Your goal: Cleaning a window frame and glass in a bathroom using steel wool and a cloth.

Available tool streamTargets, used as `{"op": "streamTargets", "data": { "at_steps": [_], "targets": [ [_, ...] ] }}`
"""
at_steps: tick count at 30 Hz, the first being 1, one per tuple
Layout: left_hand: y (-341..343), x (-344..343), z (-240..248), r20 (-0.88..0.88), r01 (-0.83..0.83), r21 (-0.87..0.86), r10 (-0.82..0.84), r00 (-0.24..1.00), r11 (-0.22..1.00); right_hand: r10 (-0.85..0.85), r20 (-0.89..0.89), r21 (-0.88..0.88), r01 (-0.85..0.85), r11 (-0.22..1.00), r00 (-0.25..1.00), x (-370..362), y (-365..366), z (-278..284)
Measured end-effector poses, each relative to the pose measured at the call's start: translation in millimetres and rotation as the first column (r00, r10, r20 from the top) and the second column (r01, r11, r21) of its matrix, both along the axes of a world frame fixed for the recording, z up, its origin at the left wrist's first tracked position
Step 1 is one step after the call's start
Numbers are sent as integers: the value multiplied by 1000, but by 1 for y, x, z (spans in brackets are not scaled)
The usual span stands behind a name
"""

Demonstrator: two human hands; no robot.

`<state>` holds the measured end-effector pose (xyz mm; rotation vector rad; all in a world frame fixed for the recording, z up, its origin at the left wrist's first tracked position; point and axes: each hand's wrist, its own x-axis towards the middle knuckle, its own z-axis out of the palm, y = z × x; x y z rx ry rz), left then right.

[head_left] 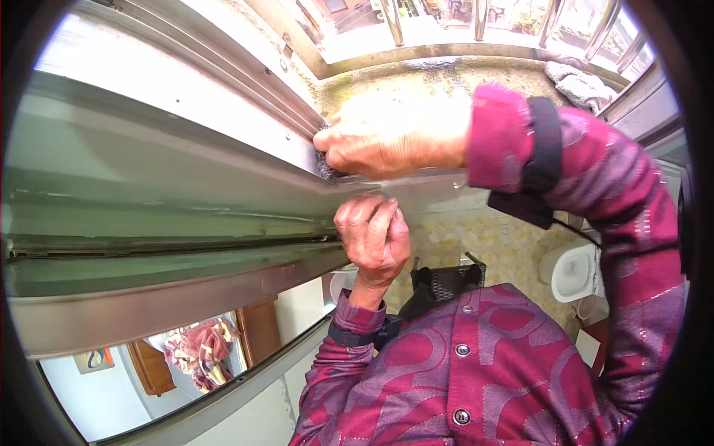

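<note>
My right hand (387, 141) reaches across at the upper middle, closed on a dark grey cloth (326, 167). The cloth is pressed into the corner where the pale metal window frame (223, 119) meets the sill; only a small part of it shows below and beside the fingers. Bright sunlight washes out the back of this hand. Closer to my body, my left hand (375, 234) is closed with curled fingers at the inner edge of the frame, beside the greenish glass pane (163, 178). What its fingers hold, if anything, is hidden.
Metal bars (480, 18) stand beyond the outer ledge (446, 74), where a grey rag (580, 85) lies at the right. Below me are a black patterned seat (454, 273) and a white toilet (573, 271). Pinkish bundled fabric (201, 349) shows through the opening at lower left.
</note>
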<state>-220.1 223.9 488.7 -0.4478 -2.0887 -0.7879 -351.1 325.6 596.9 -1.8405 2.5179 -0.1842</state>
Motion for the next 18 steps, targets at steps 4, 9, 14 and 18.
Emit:
{"op": "streamTargets", "data": {
  "at_steps": [4, 9, 14, 18],
  "targets": [
    [-10, -6, -1, -4, -81, 40, 81, 997, 996, 160, -447, -188, -267, 945, 880, -1, 24, -22],
    [-15, -7, -8, 39, -90, 140, 85, 996, 986, -335, 61, 558, 247, 792, 940, 9, 83, 44],
    [-13, -16, 1, -54, -93, 70, 97, 994, 993, 37, -91, -363, -67, 929, 995, -13, 52, 17],
    [-12, -27, -6, -70, -155, 0, 154, 986, 988, 182, -277, -226, -248, 942, 944, -13, 17, -18]
  ]
}}
